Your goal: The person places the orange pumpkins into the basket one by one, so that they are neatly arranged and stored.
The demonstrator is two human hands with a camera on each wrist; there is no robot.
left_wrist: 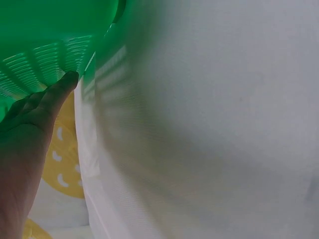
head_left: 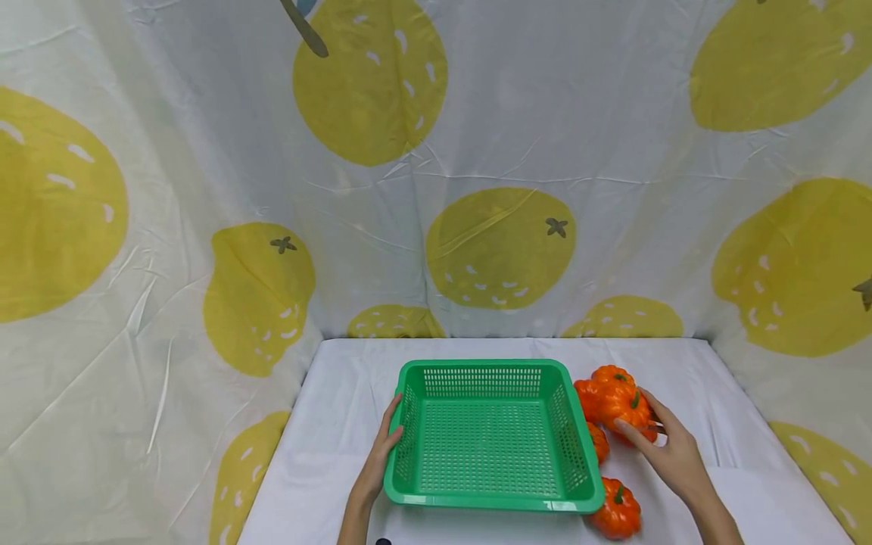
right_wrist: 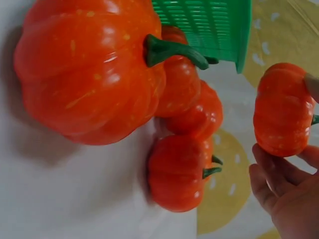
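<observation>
My right hand (head_left: 676,458) holds a small orange toy pumpkin (head_left: 623,407) with a green stem between thumb and fingers. In the right wrist view this pumpkin (right_wrist: 282,112) is lifted off the table, apart from the others. Several more orange pumpkins sit against the right side of a green plastic basket (head_left: 484,446); one pumpkin (head_left: 616,513) lies by its front right corner. No pumpkin lies inside the basket. My left hand (head_left: 373,462) touches the basket's left side, and the left wrist view shows its fingers (left_wrist: 57,92) extended along the slotted outer wall.
A white cloth (head_left: 306,462) covers the table. Behind and at both sides hangs a white curtain (head_left: 368,197) printed with yellow fruit. A small black object (head_left: 384,542) shows at the bottom edge, mostly cut off.
</observation>
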